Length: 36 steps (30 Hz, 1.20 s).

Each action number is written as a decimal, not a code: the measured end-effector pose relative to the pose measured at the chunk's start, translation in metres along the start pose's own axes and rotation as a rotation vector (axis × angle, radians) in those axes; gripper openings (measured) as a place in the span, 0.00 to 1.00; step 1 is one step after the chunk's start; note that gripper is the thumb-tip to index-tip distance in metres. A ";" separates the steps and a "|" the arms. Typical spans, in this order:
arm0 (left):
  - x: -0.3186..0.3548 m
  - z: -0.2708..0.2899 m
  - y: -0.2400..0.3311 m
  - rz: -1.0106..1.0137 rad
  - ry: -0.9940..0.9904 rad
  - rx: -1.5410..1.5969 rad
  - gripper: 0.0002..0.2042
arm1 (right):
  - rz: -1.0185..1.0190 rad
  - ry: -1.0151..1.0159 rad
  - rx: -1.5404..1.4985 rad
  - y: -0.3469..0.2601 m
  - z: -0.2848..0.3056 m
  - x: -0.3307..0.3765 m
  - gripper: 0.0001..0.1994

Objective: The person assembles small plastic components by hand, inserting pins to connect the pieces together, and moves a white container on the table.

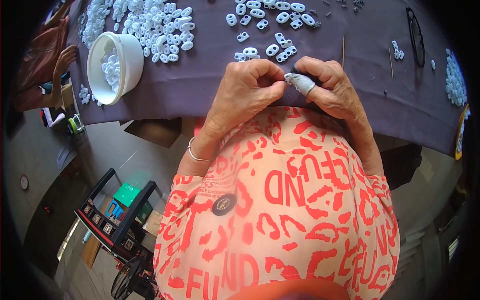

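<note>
At the table's near edge my left hand (pixel 250 89) and my right hand (pixel 331 86) meet, fingertips together. Thumb and index finger of the left are pinched at a tiny white piece (pixel 288 76), partly hidden, its kind too small to tell. A pale cloth sleeve (pixel 302 83) covers the right thumb, which presses toward the same spot. Something dark shows behind the right fingers; what that hand grips is hidden. Just beyond the hands lie white two-hole oval plastic pieces (pixel 272 50), some with smaller white parts beside them.
A white tub (pixel 131 67) with white pieces stands at left, near a large heap (pixel 162 32). Thin sticks (pixel 343 50), black eyeglasses (pixel 416 37) and another pale heap (pixel 455 80) lie right. Small grey parts (pixel 357 5) lie far back. Another person's hand (pixel 66 57) rests far left.
</note>
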State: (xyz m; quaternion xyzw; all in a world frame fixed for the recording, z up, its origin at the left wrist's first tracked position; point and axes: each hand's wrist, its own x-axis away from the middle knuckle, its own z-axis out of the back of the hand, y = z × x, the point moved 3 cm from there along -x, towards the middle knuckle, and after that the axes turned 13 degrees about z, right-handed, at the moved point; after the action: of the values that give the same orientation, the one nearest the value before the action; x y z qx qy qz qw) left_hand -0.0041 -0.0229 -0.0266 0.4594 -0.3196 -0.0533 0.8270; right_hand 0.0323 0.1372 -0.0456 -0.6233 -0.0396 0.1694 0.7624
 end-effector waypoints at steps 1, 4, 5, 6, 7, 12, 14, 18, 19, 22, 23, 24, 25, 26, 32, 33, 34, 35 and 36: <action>0.000 0.000 0.000 -0.002 -0.006 -0.001 0.07 | -0.042 0.001 -0.063 0.002 0.001 0.001 0.03; -0.001 0.000 0.000 0.000 -0.015 -0.001 0.07 | -0.051 0.006 -0.092 0.003 0.001 0.001 0.03; -0.001 0.000 0.001 0.001 -0.015 -0.002 0.07 | -0.017 0.012 -0.057 0.002 0.000 0.001 0.03; -0.001 0.000 0.001 -0.008 -0.009 -0.004 0.07 | -0.017 0.012 -0.057 0.002 0.000 0.000 0.03; -0.001 0.001 0.001 -0.017 -0.003 -0.006 0.07 | -0.019 0.011 -0.049 0.001 0.000 -0.001 0.03; -0.001 0.001 0.001 -0.016 -0.011 0.003 0.07 | 0.001 0.004 -0.031 0.002 -0.001 -0.001 0.02; -0.001 0.002 0.001 -0.003 -0.012 -0.004 0.07 | 0.009 -0.007 -0.009 0.003 -0.001 -0.002 0.02; -0.001 0.002 0.001 -0.005 -0.031 -0.014 0.07 | 0.010 -0.006 0.009 0.001 -0.002 -0.003 0.02; -0.001 0.002 0.001 -0.009 -0.032 -0.032 0.07 | 0.036 -0.031 0.066 0.001 -0.002 -0.003 0.02; -0.002 0.004 0.000 0.024 -0.061 -0.032 0.08 | 0.046 -0.049 0.116 -0.001 -0.003 -0.004 0.03; -0.001 0.005 -0.001 0.024 -0.061 -0.032 0.08 | 0.032 -0.041 0.109 -0.002 -0.003 -0.004 0.03; -0.002 0.006 -0.005 0.090 -0.103 0.082 0.08 | 0.032 -0.040 0.110 -0.002 -0.002 -0.005 0.03; -0.002 0.005 -0.008 0.156 -0.144 0.196 0.07 | 0.024 -0.043 0.089 -0.002 -0.001 -0.005 0.03; -0.003 0.005 -0.008 0.155 -0.144 0.196 0.07 | 0.015 -0.046 0.068 -0.002 -0.001 -0.005 0.03; 0.001 -0.005 -0.011 0.251 -0.163 0.467 0.07 | -0.038 0.036 -0.037 0.000 0.002 -0.003 0.03; 0.002 -0.007 -0.012 0.245 -0.141 0.497 0.07 | -0.039 0.038 -0.034 0.000 0.002 -0.002 0.03; 0.002 -0.008 -0.012 0.239 -0.119 0.526 0.07 | -0.061 0.035 -0.063 0.001 0.002 -0.002 0.03; 0.000 -0.008 -0.012 0.237 -0.122 0.527 0.07 | -0.083 0.033 -0.091 0.001 0.002 -0.001 0.03; 0.001 -0.007 -0.010 0.226 -0.122 0.508 0.07 | -0.082 0.032 -0.092 0.000 0.002 -0.001 0.03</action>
State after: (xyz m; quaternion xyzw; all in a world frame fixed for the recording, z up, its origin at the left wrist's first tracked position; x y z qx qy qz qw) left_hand 0.0029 -0.0236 -0.0371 0.6092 -0.4212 0.0933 0.6654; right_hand 0.0304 0.1391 -0.0445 -0.6583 -0.0608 0.1260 0.7397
